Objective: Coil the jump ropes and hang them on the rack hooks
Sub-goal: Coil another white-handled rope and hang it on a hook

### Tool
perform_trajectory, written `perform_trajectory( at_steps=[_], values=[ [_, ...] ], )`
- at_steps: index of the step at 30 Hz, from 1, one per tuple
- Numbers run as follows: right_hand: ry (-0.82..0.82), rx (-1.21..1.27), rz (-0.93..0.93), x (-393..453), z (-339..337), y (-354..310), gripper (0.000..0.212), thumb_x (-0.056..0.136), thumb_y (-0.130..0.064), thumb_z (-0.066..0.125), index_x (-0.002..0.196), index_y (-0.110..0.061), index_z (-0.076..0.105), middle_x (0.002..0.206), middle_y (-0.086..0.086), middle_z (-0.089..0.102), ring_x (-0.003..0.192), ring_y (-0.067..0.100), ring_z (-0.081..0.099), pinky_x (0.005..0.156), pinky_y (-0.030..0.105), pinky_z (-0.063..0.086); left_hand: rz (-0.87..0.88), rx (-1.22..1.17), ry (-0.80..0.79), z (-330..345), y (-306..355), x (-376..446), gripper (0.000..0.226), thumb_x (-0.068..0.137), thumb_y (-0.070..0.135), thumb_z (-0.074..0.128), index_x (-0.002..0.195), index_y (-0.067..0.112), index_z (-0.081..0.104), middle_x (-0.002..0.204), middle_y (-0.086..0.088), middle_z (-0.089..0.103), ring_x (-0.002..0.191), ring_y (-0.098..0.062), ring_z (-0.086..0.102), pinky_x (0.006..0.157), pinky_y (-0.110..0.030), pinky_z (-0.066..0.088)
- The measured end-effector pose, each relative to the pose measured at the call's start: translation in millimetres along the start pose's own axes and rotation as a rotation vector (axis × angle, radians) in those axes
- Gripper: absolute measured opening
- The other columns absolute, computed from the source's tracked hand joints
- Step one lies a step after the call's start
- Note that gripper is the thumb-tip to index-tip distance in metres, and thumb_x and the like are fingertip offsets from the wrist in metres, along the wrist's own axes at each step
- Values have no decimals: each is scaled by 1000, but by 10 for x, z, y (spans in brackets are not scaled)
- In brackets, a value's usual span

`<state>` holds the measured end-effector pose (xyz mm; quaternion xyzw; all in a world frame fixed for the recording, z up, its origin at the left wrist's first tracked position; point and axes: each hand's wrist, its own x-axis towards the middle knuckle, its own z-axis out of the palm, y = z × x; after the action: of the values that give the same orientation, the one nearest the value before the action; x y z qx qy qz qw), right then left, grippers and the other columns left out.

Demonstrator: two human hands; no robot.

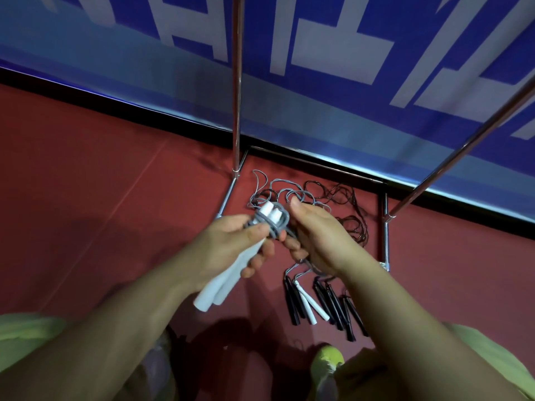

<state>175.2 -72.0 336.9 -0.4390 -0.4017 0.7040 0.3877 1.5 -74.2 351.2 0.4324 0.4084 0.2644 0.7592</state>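
The left hand (246,241) curls its fingers and thumb round a pair of smooth white cylindrical handles (220,282), held side by side with their flat round caps pointing away from the person. A thin grey cord (282,219) loops several times round the upper ends of these handles, and the right hand (314,235) pinches that cord just beside the wrap, thumb raised, fingers folded under. Below the hands, on the matte dark-red floor (101,183), the other jump ropes lie in a loose tangle: thin grey cord and thin black cord (351,215) in overlapping curls; how many ropes there are cannot be told from the cords. Their handles lie fanned out nearer the person: two white handles (311,306) between slim black handles (337,306), about seven of the black showing. Round this pile stands the rack (237,96), made of shiny round chrome tubing, with two uprights visible and low base bars on the floor; its hooks are out of view. Behind it hangs a blue banner (318,117) with large white block shapes.
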Motion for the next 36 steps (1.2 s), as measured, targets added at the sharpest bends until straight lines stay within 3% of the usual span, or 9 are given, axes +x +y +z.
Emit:
perform_trajectory(
  at_steps=[6,11,15,20,24,27,30,32,36],
  values=[
    [73,-458,-175,19,-51,72,32,95,-19,57,91,13,62,52,-14,47,43,-1,36,45,10,29,-123,33,98,-65,-26,60,42,66,32,64,99,5,61,71,-5,69,53,-13,57,48,-23,40],
    [266,-446,-217,59,-89,133,31,89,-31,56,77,-4,65,60,-6,53,55,5,43,54,19,35,-302,112,44,31,-88,42,47,73,52,58,99,13,56,68,0,68,53,-15,61,51,-23,43],
    [352,-358,-142,41,-28,255,51,96,-41,50,69,1,55,55,6,36,45,8,27,43,19,25,-283,124,87,56,-152,97,34,90,46,53,84,13,54,57,4,53,41,-9,42,44,-19,35],
    [438,-608,-128,70,61,337,53,102,-40,37,55,-20,49,46,-11,44,46,5,37,51,21,30,-279,145,89,-35,-147,114,31,92,44,52,82,14,53,55,6,48,39,-7,36,43,-19,30],
    [413,-595,-23,67,150,326,57,102,-43,29,61,-16,56,44,-8,48,40,3,40,44,15,31,-228,368,204,-155,-134,175,29,90,41,56,79,15,57,59,4,51,40,-8,38,44,-19,29],
    [321,-539,132,32,158,217,63,100,-53,24,67,-13,60,51,-3,56,42,8,46,43,18,35,-152,624,251,-223,-157,218,43,81,56,59,80,13,59,61,1,55,44,-14,45,46,-25,36],
    [230,-573,229,13,124,158,67,95,-61,29,73,-9,63,61,6,61,46,14,47,43,22,34,-101,1045,295,-205,-196,200,46,76,63,57,91,19,60,80,3,62,73,-21,59,66,-35,45],
    [189,-579,269,0,113,154,60,98,-55,31,76,-9,61,58,4,56,43,13,43,42,22,30,-45,1293,297,-172,-203,172,40,83,60,55,89,21,51,84,6,53,78,-19,52,64,-32,38],
    [179,-486,283,-3,115,145,44,101,-44,32,80,-12,53,62,4,43,44,12,31,43,22,21,-28,1254,283,-173,-188,178,39,78,56,63,71,25,40,74,9,49,67,-13,48,55,-29,30]
  ],
)
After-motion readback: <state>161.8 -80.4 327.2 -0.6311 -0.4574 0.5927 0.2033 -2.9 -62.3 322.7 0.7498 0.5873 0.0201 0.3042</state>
